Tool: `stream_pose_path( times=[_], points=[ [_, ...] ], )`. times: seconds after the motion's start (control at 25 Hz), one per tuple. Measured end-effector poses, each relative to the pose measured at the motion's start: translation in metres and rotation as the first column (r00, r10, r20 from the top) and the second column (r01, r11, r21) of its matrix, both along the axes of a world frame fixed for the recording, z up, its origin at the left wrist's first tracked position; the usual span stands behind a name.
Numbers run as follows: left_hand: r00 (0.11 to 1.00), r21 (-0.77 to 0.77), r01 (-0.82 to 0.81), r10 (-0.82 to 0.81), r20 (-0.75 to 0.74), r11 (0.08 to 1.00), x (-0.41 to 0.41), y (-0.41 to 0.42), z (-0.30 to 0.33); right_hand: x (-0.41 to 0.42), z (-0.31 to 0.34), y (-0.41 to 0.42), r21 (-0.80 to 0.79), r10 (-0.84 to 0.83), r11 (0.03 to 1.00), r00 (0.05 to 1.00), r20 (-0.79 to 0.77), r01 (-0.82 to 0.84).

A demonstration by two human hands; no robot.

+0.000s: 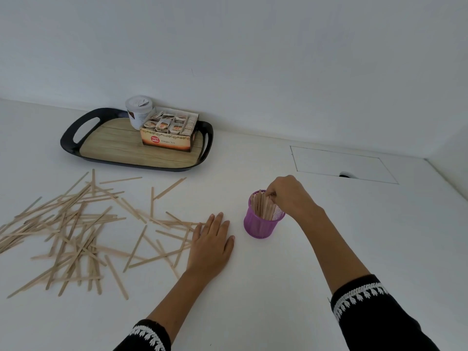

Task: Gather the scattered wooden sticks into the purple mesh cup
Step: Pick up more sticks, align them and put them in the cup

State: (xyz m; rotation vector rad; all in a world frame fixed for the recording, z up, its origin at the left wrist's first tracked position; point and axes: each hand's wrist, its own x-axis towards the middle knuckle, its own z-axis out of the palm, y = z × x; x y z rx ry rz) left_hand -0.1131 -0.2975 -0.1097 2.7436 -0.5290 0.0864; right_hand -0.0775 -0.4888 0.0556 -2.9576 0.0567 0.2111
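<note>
Under the right hand (286, 196) (fingers curled): purple mesh cup (262, 224).

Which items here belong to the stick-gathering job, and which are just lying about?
Job: scattered flat wooden sticks; purple mesh cup, part-filled with sticks; left hand; right hand.
Lying about: black-rimmed wood-pattern tray; ginger tea box; white lidded tub.

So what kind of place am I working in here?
Probably a home or office tea corner: a white counter against a plain wall, a serving tray holding a box of ginger tea bags and a lidded paper cup.
</note>
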Motion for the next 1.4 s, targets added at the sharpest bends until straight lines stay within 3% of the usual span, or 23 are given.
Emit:
stream_pose_path(
  times=[0.12,0.32,0.44,0.52,0.64,0.76,0.84,0.92,1.12,1.4],
  points=[
    [1.000,0.011,-0.001,0.001,-0.006,1.000,0.000,0.000,0.001,-0.002,-0.001,0.000,0.060,-0.026,0.998,0.997,0.074,0.022],
    [1.000,-0.014,0.001,-0.001,-0.029,1.000,0.000,0.002,0.003,-0.018,-0.001,0.007,0.256,-0.201,0.961,0.895,0.399,0.101],
    [0.998,-0.119,0.023,-0.029,-0.049,0.993,0.001,0.005,0.009,-0.035,-0.011,0.033,0.391,-0.256,0.920,0.766,0.590,0.007],
    [0.997,-0.181,0.060,-0.067,-0.032,0.982,0.002,0.011,0.015,-0.046,-0.028,0.055,0.427,-0.248,0.902,0.735,0.632,-0.063],
    [0.996,-0.178,0.084,-0.084,0.007,0.980,0.002,0.040,0.020,-0.058,-0.064,0.088,0.468,-0.190,0.878,0.826,0.531,-0.100],
    [1.000,-0.157,0.030,-0.031,-0.001,0.987,0.010,0.088,0.021,-0.065,-0.097,0.113,0.417,-0.016,0.905,0.976,0.219,-0.079],
    [1.000,-0.107,0.001,-0.001,0.001,0.994,0.018,0.126,0.023,-0.066,-0.113,0.126,0.329,0.133,0.935,0.991,0.021,-0.132],
    [1.000,-0.005,-0.006,0.006,-0.013,1.000,0.025,0.160,0.027,-0.064,-0.124,0.137,0.250,0.216,0.949,0.975,-0.061,-0.195],
    [0.995,0.099,0.035,-0.026,-0.094,0.994,0.039,0.217,0.016,-0.055,-0.137,0.166,0.152,0.170,0.975,0.985,-0.028,-0.164],
    [0.993,0.088,0.108,-0.104,-0.050,0.990,0.035,0.229,0.009,-0.051,-0.138,0.204,0.155,0.001,0.986,0.929,0.369,-0.062]
  ],
)
